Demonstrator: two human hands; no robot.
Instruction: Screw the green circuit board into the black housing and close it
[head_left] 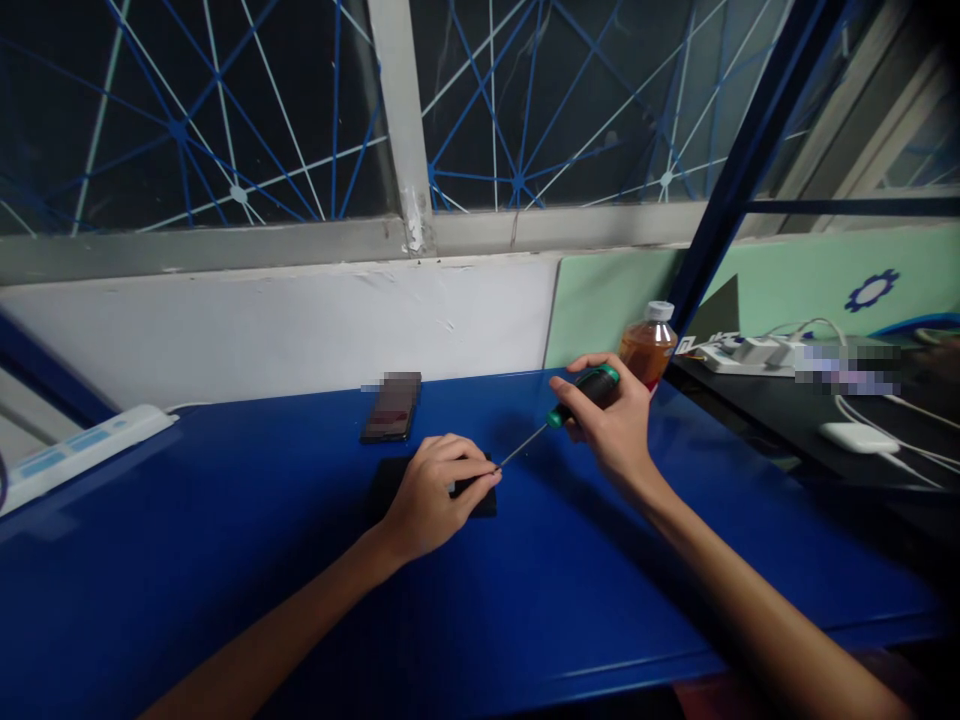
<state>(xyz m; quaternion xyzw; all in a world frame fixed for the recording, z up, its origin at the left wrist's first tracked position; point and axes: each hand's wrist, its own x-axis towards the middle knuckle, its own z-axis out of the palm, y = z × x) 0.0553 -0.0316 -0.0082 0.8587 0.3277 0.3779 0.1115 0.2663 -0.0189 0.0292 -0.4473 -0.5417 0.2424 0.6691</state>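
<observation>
My right hand is closed round the green and black handle of a screwdriver. Its thin metal shaft slants down to the left and ends at the fingertips of my left hand. Thumb and forefinger of that hand are pinched together at the tip; whatever small thing sits between them is hidden. Beneath my left hand a flat black object lies on the blue table, mostly covered, so its kind cannot be told.
A dark smartphone lies behind my left hand. Near the wall stands a bottle of amber drink. A white power strip is at the left edge. On the right, a black surface holds another power strip, cables and a white charger.
</observation>
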